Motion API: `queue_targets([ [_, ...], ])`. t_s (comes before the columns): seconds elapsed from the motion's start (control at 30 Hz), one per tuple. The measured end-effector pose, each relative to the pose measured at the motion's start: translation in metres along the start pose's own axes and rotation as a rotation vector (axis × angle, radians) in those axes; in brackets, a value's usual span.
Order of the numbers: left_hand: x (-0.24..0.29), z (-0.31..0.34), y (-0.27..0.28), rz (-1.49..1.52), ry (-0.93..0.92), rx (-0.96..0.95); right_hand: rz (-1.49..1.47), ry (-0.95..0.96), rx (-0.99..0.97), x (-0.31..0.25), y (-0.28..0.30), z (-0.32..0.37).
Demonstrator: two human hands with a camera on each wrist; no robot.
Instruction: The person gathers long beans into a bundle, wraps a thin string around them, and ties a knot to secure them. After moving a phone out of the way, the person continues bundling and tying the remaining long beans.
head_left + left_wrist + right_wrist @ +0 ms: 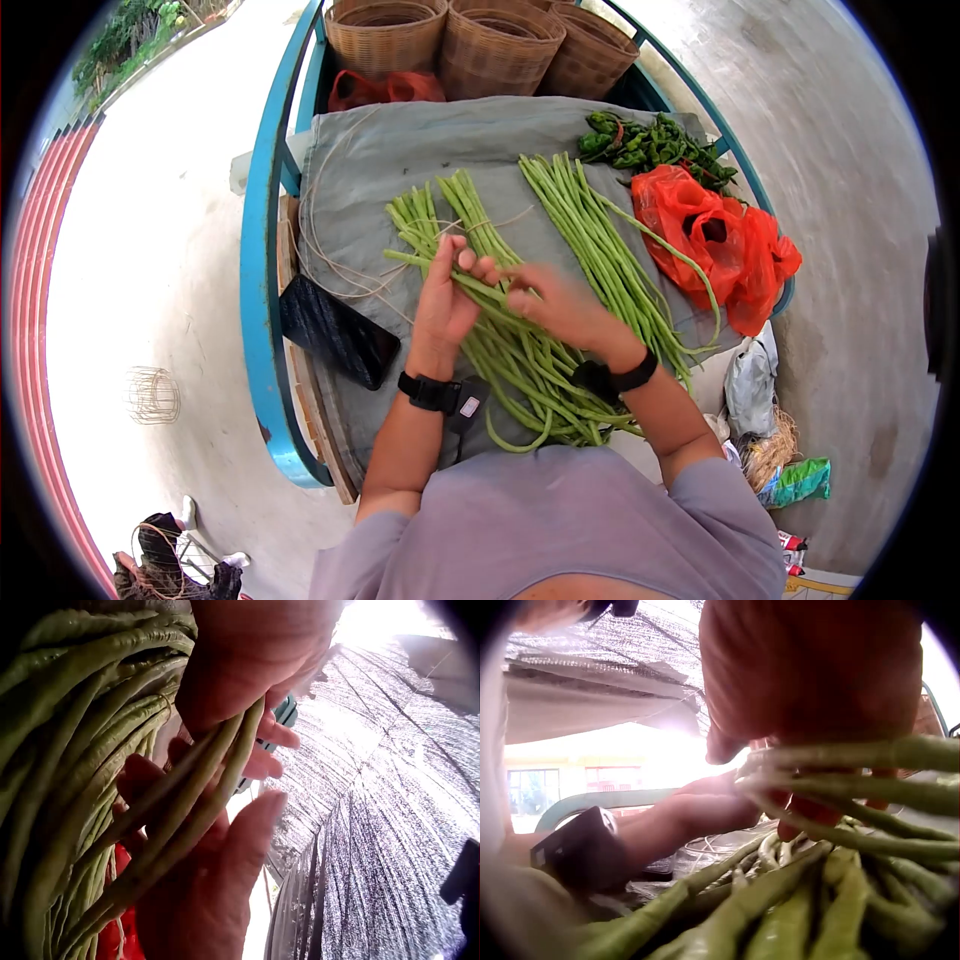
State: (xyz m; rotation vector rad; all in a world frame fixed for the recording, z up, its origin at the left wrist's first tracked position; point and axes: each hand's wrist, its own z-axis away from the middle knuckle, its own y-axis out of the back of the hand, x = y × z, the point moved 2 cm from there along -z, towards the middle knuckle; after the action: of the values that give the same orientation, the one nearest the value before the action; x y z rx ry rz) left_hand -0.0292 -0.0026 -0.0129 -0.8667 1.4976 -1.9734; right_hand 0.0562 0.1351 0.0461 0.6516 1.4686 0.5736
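Observation:
My left hand [448,305] grips a few long green beans [191,791] near their ends, palm turned up in the head view. Blurred in the head view, my right hand [568,308] has its fingers curled loosely around the same beans just to the right. Several of these strands run across its fingers in the right wrist view. Under both hands lies a heap of long beans [530,375] on a grey cloth [365,160]. Two bunches of beans [470,205] lie just beyond the left hand, with thin ties around them.
Another row of long beans [580,230] lies to the right, beside a red plastic bag [690,225] and green peppers [650,145]. Pale strings [325,255] and a dark flat object [340,330] are at left. Woven baskets [500,50] stand behind; a blue rail [262,300] edges the cart.

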Motion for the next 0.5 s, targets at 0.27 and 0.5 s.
queue_targets([
  [0.27,0.002,0.000,0.003,-0.044,0.008,-0.173,0.741,-0.315,0.405,0.114,0.042,-0.030],
  [0.5,0.003,-0.001,0.006,-0.034,-0.006,-0.166,0.854,-0.228,0.412,0.103,0.029,-0.034],
])
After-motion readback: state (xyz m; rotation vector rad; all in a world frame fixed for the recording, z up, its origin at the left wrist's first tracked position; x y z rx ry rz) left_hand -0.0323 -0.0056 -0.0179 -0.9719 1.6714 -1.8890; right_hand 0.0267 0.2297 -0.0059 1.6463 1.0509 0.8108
